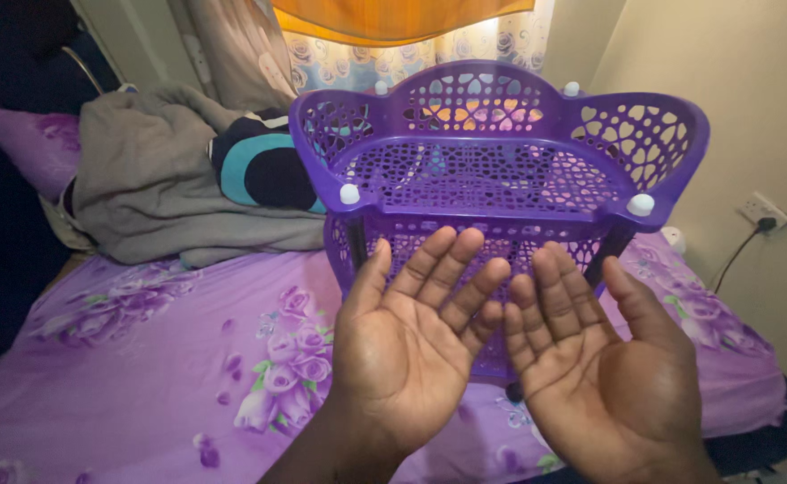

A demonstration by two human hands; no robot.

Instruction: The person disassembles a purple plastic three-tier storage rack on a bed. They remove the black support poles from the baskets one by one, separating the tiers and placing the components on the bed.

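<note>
Purple floral bed (142, 394) carries a purple plastic rack (501, 170) at twelve o'clock from my left hand (407, 354) and right hand (604, 372); both palms up, fingers spread wide, holding nothing. Its tiers look empty. On soft bedding, I judge a nudge could tip it.

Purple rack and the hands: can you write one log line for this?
left hand: open, palm up, empty | right hand: open, palm up, empty | purple rack: upright on bed, behind hands

Open palms before a purple plastic rack (501, 170) on a bed.
Left hand (407, 345) and right hand (604, 363), palms up, empty, side by side near the rack; grey blanket (156, 179) far left.
</note>
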